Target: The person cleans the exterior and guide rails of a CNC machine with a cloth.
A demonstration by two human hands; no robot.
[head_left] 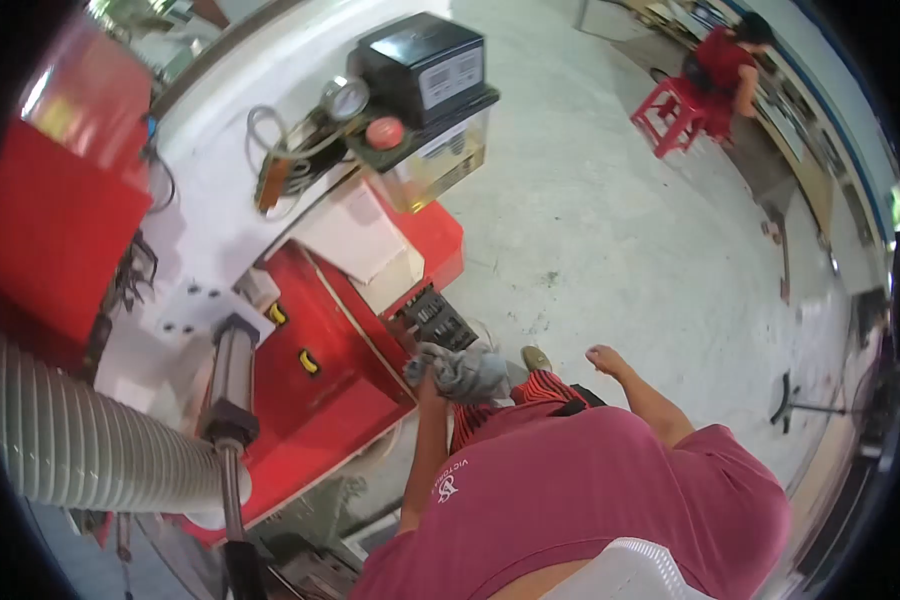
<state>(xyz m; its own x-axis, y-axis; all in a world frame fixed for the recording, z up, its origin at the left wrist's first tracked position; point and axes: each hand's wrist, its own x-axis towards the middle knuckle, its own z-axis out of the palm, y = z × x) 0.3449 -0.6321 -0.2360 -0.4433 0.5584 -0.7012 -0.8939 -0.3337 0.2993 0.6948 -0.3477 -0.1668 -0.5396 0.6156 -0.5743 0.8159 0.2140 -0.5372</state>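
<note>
My left hand (428, 388) is closed on a crumpled grey cloth (462, 370) and presses it against the lower corner of a red machine (320, 400), just below a black slotted panel (435, 318). The cloth hides most of the fingers. My right hand (606, 357) hangs free to the right over the floor, fingers loosely apart, holding nothing. My maroon shirt, striped trousers and one foot (536, 358) fill the lower middle.
On top of the machine sit a clear oil tank with a black lid (425, 70), a gauge (345, 97) and a red knob (384, 132). A ribbed grey hose (80, 440) and a metal cylinder (232, 370) are at left. Far right, a person sits on a red stool (670, 115).
</note>
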